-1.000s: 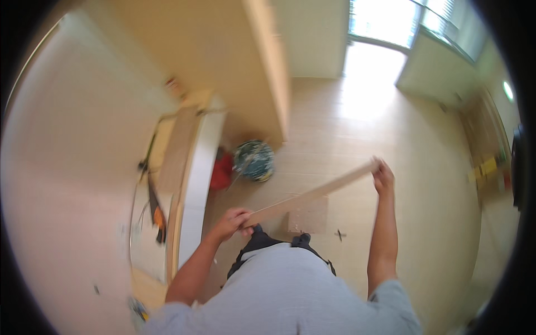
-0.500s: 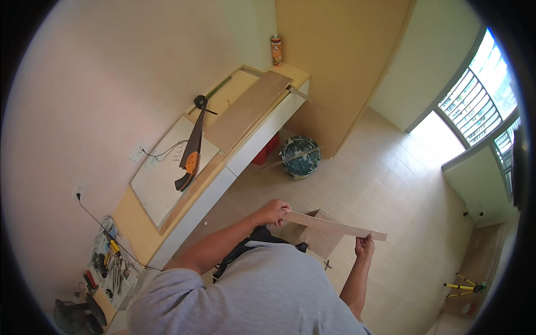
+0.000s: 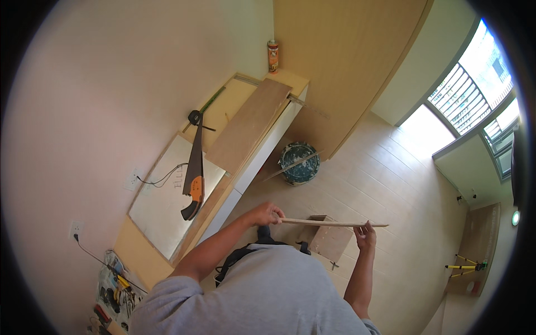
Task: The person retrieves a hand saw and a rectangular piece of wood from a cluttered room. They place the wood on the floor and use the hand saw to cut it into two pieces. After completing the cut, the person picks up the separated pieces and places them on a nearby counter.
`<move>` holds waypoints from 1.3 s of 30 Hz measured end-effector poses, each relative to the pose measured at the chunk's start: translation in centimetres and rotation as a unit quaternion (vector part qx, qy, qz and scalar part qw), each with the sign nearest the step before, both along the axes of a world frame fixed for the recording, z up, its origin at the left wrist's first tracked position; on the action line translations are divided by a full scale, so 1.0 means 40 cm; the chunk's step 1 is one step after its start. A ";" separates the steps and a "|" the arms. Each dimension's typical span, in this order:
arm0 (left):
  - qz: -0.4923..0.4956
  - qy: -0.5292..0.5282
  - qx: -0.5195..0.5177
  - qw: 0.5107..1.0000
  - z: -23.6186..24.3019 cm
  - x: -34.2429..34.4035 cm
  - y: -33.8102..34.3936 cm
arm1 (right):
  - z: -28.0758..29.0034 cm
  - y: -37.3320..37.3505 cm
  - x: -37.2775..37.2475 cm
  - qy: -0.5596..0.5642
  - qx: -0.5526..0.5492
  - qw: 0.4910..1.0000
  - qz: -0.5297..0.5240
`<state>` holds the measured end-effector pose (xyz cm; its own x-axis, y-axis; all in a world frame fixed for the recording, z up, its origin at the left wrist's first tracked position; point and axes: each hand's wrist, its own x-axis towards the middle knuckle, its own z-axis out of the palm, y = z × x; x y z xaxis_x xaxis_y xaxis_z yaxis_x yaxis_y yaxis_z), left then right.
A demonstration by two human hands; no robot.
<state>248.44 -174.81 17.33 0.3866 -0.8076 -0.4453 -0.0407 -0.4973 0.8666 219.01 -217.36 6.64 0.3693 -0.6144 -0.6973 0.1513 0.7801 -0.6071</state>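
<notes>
Both hands hold a thin, pale wooden strip (image 3: pixel 334 223) level above the tiled floor (image 3: pixel 391 184). Left hand (image 3: pixel 267 214) fingers curl around one end; right hand (image 3: pixel 365 236) fingers pinch the other from beneath

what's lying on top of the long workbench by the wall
On the workbench: a long wood plank, a handsaw, a pale board and an upright tube. What lies under the plank and board is covered.
</notes>
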 end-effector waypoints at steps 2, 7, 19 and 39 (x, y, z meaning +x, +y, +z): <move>-0.012 0.038 -0.012 0.999 -0.013 0.021 0.025 | -0.006 0.024 0.005 -0.045 -0.011 0.999 0.004; -0.048 -0.036 -0.047 0.997 -0.063 0.042 0.080 | 0.005 0.122 0.013 -0.061 -0.035 0.997 -0.024; 0.060 -0.048 -0.018 0.997 -0.101 0.052 0.199 | 0.060 0.208 0.168 0.047 -0.080 0.996 0.019; 0.247 -0.266 0.094 0.927 0.093 0.082 0.301 | 0.249 0.318 1.004 -0.089 -0.131 0.962 0.221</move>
